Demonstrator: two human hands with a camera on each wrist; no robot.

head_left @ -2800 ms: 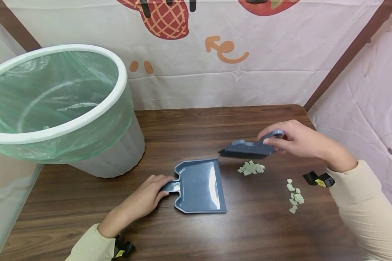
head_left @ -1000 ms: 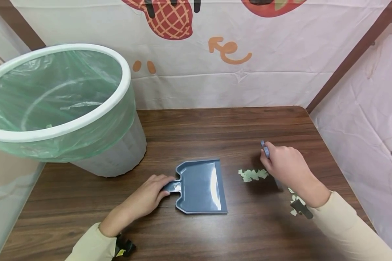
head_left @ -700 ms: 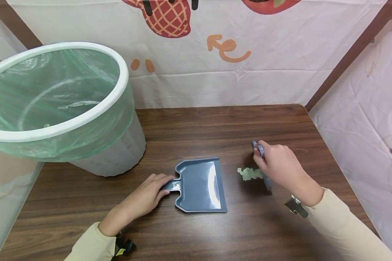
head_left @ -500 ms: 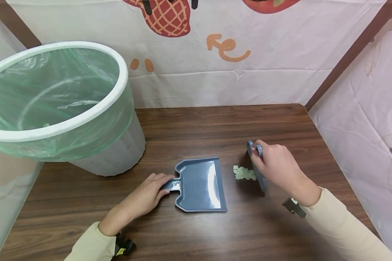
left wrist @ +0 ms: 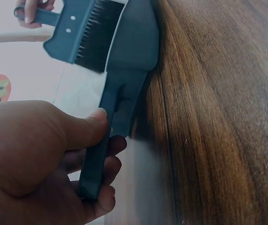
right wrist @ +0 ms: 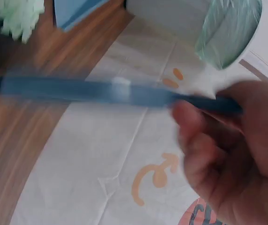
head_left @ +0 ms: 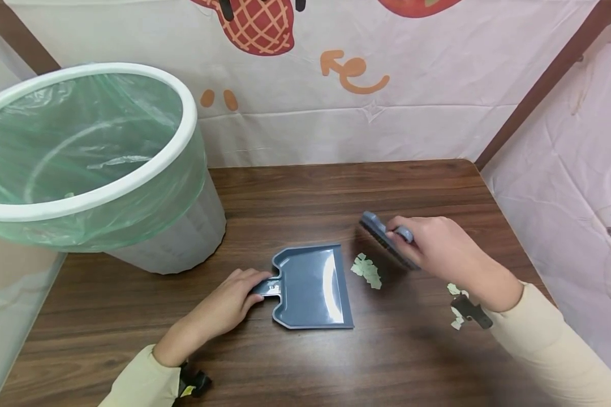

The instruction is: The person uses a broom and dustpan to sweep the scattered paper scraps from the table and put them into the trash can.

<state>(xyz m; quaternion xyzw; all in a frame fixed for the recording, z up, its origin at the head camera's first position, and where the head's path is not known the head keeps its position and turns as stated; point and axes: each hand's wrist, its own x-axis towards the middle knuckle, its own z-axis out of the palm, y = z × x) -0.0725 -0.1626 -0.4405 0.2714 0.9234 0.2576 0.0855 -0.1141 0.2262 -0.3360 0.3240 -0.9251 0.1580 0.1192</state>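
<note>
My left hand (head_left: 234, 299) grips the short handle of a blue-grey dustpan (head_left: 308, 291), which lies on the table with its front lip facing right. In the left wrist view, thumb and fingers wrap that dustpan's handle (left wrist: 96, 154). With my right hand (head_left: 445, 251) I hold a matching hand brush (head_left: 374, 226) by its handle; the right wrist view shows the brush (right wrist: 87, 90) blurred. Dark bristles angle down near a small pile of pale green paper scraps (head_left: 366, 271), between brush and dustpan lip. More scraps (head_left: 456, 323) lie partly hidden under my right wrist.
A large bin (head_left: 175, 243) with a white rim and green plastic liner stands at the left back of the wooden table (head_left: 285, 198). A printed cloth (head_left: 295, 130) hangs behind the table's far edge, and another pale sheet borders the right side.
My right hand has come from beyond the pile and swept the brush leftward. The scrap pile has shifted left, nearer the dustpan lip; the brush has now swung away from it. Dustpan and left hand stay put.
</note>
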